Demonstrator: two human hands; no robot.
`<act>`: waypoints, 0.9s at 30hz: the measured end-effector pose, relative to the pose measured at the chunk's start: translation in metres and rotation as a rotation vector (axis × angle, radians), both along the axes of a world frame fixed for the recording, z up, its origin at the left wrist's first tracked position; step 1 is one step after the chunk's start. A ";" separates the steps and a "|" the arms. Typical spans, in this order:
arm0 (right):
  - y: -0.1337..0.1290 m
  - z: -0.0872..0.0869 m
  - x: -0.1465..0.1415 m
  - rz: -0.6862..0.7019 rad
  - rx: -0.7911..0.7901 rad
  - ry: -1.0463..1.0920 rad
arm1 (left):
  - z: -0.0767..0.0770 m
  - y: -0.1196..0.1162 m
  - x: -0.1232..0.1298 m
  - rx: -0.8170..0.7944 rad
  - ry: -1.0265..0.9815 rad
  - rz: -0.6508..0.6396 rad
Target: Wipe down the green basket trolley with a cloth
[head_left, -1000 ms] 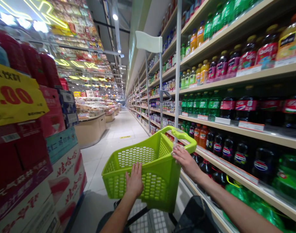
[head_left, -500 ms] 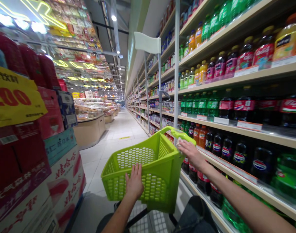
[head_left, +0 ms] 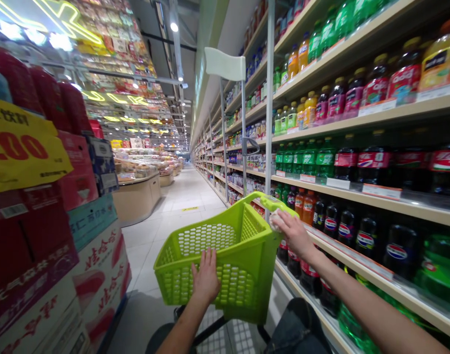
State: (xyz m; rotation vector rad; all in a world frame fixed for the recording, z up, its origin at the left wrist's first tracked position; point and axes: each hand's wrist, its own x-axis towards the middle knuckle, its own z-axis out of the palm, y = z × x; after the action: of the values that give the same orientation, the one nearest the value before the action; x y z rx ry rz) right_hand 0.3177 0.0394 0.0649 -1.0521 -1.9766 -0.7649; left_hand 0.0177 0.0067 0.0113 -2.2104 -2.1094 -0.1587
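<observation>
OK, supermarket aisle: pale, glossy tile floor (head_left: 144, 253) under the green plastic basket (head_left: 239, 253), running off into the distance beyond it. Basket sits on a dark frame (head_left: 212, 330), straight ahead of the wearer, between shelves (head_left: 427, 207) on its right and stacked boxes (head_left: 99, 270) on its left. Basket walls are pierced with rows of small holes. Past the basket, to its left, a rounded wooden counter (head_left: 138, 196) piled with packaged goods. High above and left of the basket, yellow neon letters (head_left: 116, 98); ceiling lamps (head_left: 174, 26) above it too.

Counts: one basket, one handle (head_left: 278, 203) at its right end, one white cloth (head_left: 275, 221) against that handle. Two hands. Left hand (head_left: 206, 280) lies spread on the basket's near wall, fingertips at the rim, gripping nothing. Right hand (head_left: 294, 233) has its fingers bent over the cloth, holding it to the handle.

One yellow price sign (head_left: 24, 147) left of the basket, on the boxes; three dark red bottles (head_left: 44, 91) above it. One white board (head_left: 225, 64) on a pole, above and behind the basket. Right of the basket, two orange bottles (head_left: 308, 205) and four round-logo cola bottles (head_left: 365, 241) share one shelf. Two dark-trousered knees (head_left: 298, 329) below the basket, right one clearer.
</observation>
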 end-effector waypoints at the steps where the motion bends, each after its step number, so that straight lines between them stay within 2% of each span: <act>1: 0.000 0.002 0.000 -0.034 -0.009 0.029 | 0.000 0.000 0.002 0.003 -0.003 -0.001; 3: 0.000 0.000 -0.007 -0.027 -0.036 0.027 | -0.001 -0.001 0.006 0.002 -0.012 -0.002; 6: 0.001 -0.016 -0.031 0.091 -0.043 -0.078 | -0.002 -0.001 0.013 -0.012 -0.015 -0.024; 8: 0.006 -0.023 -0.034 0.144 -0.042 -0.124 | -0.005 -0.001 0.017 -0.010 -0.003 -0.058; 10: 0.013 -0.023 -0.017 0.126 -0.032 -0.089 | -0.008 -0.001 0.021 0.007 0.007 -0.097; 13: 0.023 -0.014 0.026 -0.022 0.033 0.087 | -0.010 -0.001 0.029 0.024 0.004 -0.135; 15: 0.026 -0.014 0.040 -0.083 0.052 0.152 | -0.010 -0.001 0.036 0.024 -0.008 -0.148; 17: 0.026 -0.024 0.027 -0.021 0.015 0.097 | -0.010 0.000 0.041 0.016 -0.017 -0.160; 19: 0.025 -0.040 -0.004 0.119 -0.038 -0.031 | -0.010 0.001 0.044 0.011 -0.018 -0.181; 22: 0.029 -0.054 -0.036 0.206 -0.056 -0.115 | -0.011 0.003 0.039 0.008 -0.017 -0.218; 24: 0.034 -0.050 -0.030 0.142 -0.042 -0.058 | -0.011 0.005 0.033 -0.002 -0.025 -0.215; 27: 0.042 -0.039 -0.002 -0.024 -0.032 0.114 | -0.010 0.005 0.028 -0.010 -0.038 -0.173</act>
State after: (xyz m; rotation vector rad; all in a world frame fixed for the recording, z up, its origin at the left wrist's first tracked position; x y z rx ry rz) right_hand 0.3156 0.0811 0.0259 -1.1154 -1.8883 -0.6728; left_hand 0.0455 0.0113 0.0014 -2.4135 -1.9383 -0.2035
